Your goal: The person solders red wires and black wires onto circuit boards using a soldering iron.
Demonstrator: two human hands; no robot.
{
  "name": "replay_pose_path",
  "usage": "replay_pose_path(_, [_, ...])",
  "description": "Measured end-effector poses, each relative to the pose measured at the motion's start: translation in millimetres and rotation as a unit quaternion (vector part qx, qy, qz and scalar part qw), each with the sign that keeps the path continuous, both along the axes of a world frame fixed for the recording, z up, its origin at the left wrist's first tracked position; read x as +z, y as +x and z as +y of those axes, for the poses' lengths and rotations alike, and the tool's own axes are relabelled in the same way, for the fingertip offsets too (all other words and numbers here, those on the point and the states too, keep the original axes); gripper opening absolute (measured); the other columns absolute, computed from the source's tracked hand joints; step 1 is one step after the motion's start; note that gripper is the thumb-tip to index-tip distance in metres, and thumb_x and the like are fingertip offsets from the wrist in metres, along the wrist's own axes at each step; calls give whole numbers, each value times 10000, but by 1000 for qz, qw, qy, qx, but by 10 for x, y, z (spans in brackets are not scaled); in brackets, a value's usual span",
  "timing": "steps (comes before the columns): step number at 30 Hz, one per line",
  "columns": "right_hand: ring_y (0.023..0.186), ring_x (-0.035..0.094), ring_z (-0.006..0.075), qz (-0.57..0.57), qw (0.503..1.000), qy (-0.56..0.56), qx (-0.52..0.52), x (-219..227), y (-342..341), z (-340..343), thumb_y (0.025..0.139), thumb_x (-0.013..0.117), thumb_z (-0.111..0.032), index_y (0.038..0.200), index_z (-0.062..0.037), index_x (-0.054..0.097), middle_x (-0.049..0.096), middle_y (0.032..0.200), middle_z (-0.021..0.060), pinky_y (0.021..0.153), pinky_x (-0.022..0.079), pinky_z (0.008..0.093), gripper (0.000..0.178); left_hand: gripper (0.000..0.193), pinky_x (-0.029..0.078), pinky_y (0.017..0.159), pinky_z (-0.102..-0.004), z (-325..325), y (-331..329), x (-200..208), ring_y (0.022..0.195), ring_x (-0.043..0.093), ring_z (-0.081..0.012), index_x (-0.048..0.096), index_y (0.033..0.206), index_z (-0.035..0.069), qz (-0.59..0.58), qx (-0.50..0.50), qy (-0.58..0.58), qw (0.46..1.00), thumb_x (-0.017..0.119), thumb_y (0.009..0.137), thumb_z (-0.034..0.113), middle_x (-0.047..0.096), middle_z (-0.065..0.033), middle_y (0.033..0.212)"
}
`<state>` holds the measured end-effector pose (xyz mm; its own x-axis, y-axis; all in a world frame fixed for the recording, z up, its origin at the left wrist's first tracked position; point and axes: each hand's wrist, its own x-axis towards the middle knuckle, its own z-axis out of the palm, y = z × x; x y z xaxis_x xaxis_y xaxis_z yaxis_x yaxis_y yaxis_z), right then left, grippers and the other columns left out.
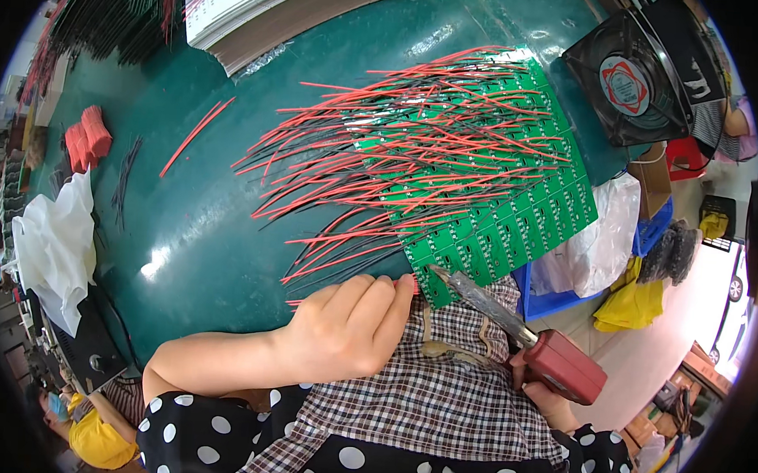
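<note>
My left hand (pixel 349 330) is closed in a pinch around the ends of red wires (pixel 417 284) at the near corner of a green circuit board panel (pixel 515 230). My right hand (pixel 548 403) grips the red handle of a soldering iron (pixel 566 366). Its dark, worn shaft slants up to the left, and the tip is over the panel's near edge, close to my left fingertips. Whether the tip touches the board I cannot tell. Many red and black wires (pixel 340 163) spread leftward from the panel across the green table.
A black fan (pixel 627 78) stands at the far right. Stacked sheets (pixel 253 15) and bundled wires (pixel 110 13) lie at the far left. Loose red wires (pixel 196 135), red bundles (pixel 87 137) and white crumpled paper (pixel 57 248) are on the left. A blue crate (pixel 554 305) sits right of the panel.
</note>
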<state>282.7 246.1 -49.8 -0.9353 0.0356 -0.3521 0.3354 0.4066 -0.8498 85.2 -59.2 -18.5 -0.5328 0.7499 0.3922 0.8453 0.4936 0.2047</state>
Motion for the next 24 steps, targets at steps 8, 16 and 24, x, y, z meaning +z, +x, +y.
replay_pose_path(8, [837,661,281,15,998,-62,11,15,-155,-54,636,808,-335,1113,59,574,632,1034,175,710,519,327,661,300,440,450,-234,16,-4,29,598,562,-155,648,901,-60,-12,12,-26,1000,627,617,35,562,-78,770])
replay_pose_path(16, [728,669,254,172,976,28,129,192,-637,-177,639,814,-283,1142,84,533,666,837,120,664,516,304,684,299,436,447,-232,35,-18,20,588,560,-155,646,892,-59,-3,14,-23,1000,631,611,42,549,-75,735])
replay_pose_path(24, [732,670,256,89,994,-49,34,-10,-194,-82,651,810,-337,1111,67,563,665,848,136,658,519,309,660,292,434,445,-231,39,-33,11,585,559,-155,641,887,-66,-9,12,-12,1000,629,612,32,542,-75,716])
